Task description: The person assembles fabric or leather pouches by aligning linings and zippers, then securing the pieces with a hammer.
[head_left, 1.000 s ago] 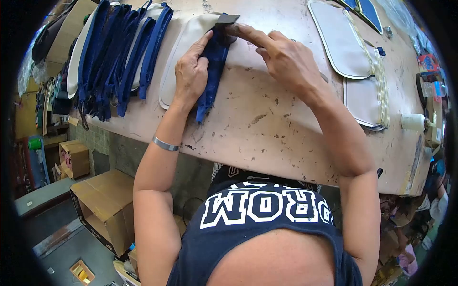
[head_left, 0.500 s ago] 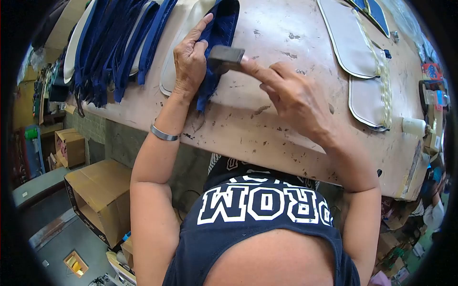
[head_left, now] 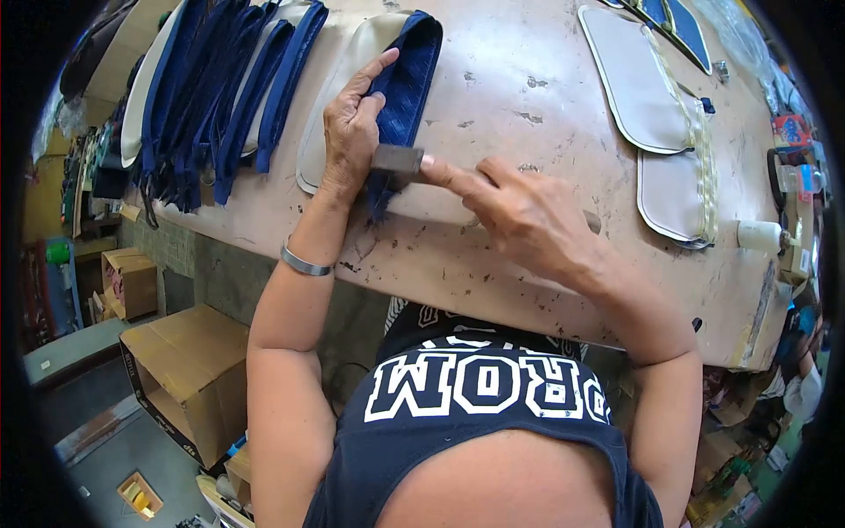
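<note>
A cream panel (head_left: 329, 114) with a dark blue fabric piece (head_left: 414, 84) folded over its right side lies on the worktable (head_left: 493, 207). My left hand (head_left: 355, 123) presses on the fold, index finger stretched out along the blue edge and thumb beside it. In my right hand (head_left: 528, 207) is a hammer (head_left: 399, 160), its dark head over the lower end of the blue piece, just right of my left wrist. The index finger of that hand reaches along to the head, and the handle end shows beyond the palm.
Several blue and cream pieces (head_left: 207, 97) lie in a row at the left. Cream panels (head_left: 638, 92) with yellowish edging rest at the right, near a white spool (head_left: 759, 236). A cardboard box (head_left: 189, 378) stands below the table's left side.
The hammer and my right hand have moved down and slightly left, towards the lower end of the blue piece. My left hand has shifted slightly down in view and keeps its pose.
</note>
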`<state>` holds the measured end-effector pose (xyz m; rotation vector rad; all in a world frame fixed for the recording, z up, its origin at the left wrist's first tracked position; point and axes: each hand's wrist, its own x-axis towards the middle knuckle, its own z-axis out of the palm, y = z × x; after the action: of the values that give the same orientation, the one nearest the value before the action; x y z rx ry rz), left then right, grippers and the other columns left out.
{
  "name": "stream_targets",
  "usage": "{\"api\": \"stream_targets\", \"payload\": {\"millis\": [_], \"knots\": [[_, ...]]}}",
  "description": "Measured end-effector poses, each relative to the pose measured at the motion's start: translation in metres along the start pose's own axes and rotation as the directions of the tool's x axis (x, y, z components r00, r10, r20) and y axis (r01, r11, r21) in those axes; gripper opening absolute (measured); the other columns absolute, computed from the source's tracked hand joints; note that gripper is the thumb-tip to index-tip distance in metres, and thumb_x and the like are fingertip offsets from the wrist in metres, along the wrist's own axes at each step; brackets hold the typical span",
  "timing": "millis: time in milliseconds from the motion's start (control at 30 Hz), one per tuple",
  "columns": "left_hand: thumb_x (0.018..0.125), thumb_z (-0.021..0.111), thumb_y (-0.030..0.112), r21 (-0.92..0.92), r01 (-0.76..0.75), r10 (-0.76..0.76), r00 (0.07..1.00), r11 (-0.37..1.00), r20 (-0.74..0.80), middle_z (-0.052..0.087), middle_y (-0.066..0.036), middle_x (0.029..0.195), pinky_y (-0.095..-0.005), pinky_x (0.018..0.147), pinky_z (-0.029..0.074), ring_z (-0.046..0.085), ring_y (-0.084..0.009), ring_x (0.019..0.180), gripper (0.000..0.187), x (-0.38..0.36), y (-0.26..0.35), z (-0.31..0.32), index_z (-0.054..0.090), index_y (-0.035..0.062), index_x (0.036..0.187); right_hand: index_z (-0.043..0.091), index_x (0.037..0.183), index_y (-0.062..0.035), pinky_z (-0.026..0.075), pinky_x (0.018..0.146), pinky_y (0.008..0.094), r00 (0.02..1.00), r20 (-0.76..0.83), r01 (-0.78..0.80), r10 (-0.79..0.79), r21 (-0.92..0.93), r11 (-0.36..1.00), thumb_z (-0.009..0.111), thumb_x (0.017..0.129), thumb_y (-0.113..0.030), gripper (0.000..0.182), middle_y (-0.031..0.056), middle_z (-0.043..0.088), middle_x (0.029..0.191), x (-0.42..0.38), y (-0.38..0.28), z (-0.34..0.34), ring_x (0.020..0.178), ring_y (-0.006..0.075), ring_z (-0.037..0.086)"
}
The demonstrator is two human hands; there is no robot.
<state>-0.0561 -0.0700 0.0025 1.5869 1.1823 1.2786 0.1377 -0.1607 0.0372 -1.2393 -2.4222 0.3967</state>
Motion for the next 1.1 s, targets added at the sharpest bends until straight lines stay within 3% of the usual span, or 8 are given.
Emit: {"api": "stream_targets", "payload": {"millis": [133, 333, 567, 733, 867, 1000, 1033, 1100], "knots": [[0.076, 0.038, 0.001, 0.096, -0.141, 0.138, 0.99, 0.985, 0.039, 0.063, -0.01, 0.1, -0.0223, 0.07, 0.043, 0.055, -0.0122, 0.075, 0.046, 0.006, -0.006, 0.002, 0.056, 0.005, 0.118, 0.043, 0.129, -0.0233, 0.048, 0.047, 0.0336, 0.99, -0.132, -0.045, 0.039, -0.043, 0.998, 0.053, 0.08, -0.008, 0.053, 0.0101, 0.055, 0.074, 0.025, 0.027, -0.004, 0.053, 0.0237, 0.055], [0.074, 0.038, -0.008, -0.062, -0.017, 0.019, 0.999, 0.998, 0.031, 0.057, -0.015, 0.116, -0.0266, 0.096, 0.036, 0.052, -0.0198, 0.111, 0.049, 0.001, -0.001, 0.005, 0.052, 0.0016, 0.12, 0.045, 0.128, -0.0244, 0.045, 0.055, 0.0385, 0.961, -0.216, -0.178, 0.17, -0.018, 0.984, 0.054, 0.081, -0.007, 0.05, 0.011, 0.054, 0.078, 0.041, 0.026, -0.026, 0.063, 0.0292, 0.055], [0.072, 0.044, -0.005, 0.611, -0.325, 0.242, 0.946, 0.722, 0.217, 0.044, -0.021, 0.128, -0.0391, 0.102, 0.031, 0.044, -0.0336, 0.118, 0.054, -0.004, 0.009, 0.011, 0.047, 0.0067, 0.125, 0.038, 0.133, -0.0335, 0.046, 0.051, 0.0358, 0.958, -0.247, -0.228, 0.146, -0.347, 0.91, 0.056, 0.074, -0.005, 0.068, 0.0086, 0.051, 0.083, 0.028, 0.054, -0.013, 0.062, 0.0247, 0.056], [0.074, 0.035, -0.01, 0.379, -0.161, 0.147, 0.987, 0.911, 0.064, 0.056, -0.025, 0.11, -0.0333, 0.094, 0.039, 0.055, -0.0328, 0.105, 0.052, -0.009, 0.012, -0.003, 0.049, 0.003, 0.123, 0.042, 0.13, -0.0347, 0.046, 0.059, 0.0332, 0.935, -0.349, -0.266, 0.071, -0.55, 0.792, 0.052, 0.076, -0.008, 0.061, 0.0093, 0.051, 0.09, 0.023, 0.072, -0.006, 0.07, 0.0226, 0.056], [0.068, 0.043, -0.01, 0.004, 0.018, -0.018, 0.993, 1.0, -0.118, 0.049, -0.012, 0.128, -0.0304, 0.103, 0.028, 0.043, -0.0194, 0.12, 0.057, 0.006, 0.062, -0.045, 0.047, -0.0019, 0.125, 0.043, 0.131, -0.0287, 0.043, 0.075, 0.0411, 0.94, -0.34, -0.208, 0.036, -0.485, 0.849, 0.05, 0.078, -0.01, 0.056, 0.0147, 0.052, 0.105, 0.02, 0.079, 0.019, 0.086, 0.027, 0.055], [0.074, 0.046, 0.0, 0.134, -0.264, 0.294, 0.9, 0.955, -0.322, 0.047, -0.011, 0.129, -0.0321, 0.104, 0.027, 0.041, -0.0208, 0.121, 0.054, 0.031, 0.105, -0.157, 0.044, 0.001, 0.128, 0.048, 0.124, -0.0189, 0.041, 0.077, 0.0406, 0.956, -0.283, -0.199, 0.084, -0.408, 0.891, 0.05, 0.078, -0.011, 0.048, 0.0151, 0.052, 0.106, 0.018, 0.077, 0.012, 0.094, 0.029, 0.054], [0.08, 0.046, 0.002, 0.568, -0.337, 0.568, 0.768, 0.751, -0.295, 0.048, -0.012, 0.128, -0.0327, 0.104, 0.027, 0.042, -0.0225, 0.12, 0.048, 0.033, 0.141, -0.148, 0.044, 0.0016, 0.128, 0.05, 0.121, -0.0177, 0.041, 0.078, 0.0405, 0.951, -0.286, -0.207, 0.114, -0.319, 0.925, 0.05, 0.078, -0.011, 0.044, 0.0146, 0.053, 0.106, 0.019, 0.078, 0.011, 0.095, 0.0291, 0.054], [0.086, 0.038, 0.0, 0.756, -0.349, 0.712, 0.67, 0.554, -0.212, 0.047, -0.013, 0.13, -0.0324, 0.102, 0.029, 0.043, -0.0231, 0.12, 0.041, 0.047, 0.169, -0.173, 0.045, -0.0004, 0.126, 0.053, 0.115, -0.0152, 0.041, 0.078, 0.0404, 0.943, -0.29, -0.21, 0.164, -0.135, 0.968, 0.051, 0.077, -0.011, 0.038, 0.0134, 0.053, 0.106, 0.022, 0.084, 0.004, 0.095, 0.0291, 0.054]]}}
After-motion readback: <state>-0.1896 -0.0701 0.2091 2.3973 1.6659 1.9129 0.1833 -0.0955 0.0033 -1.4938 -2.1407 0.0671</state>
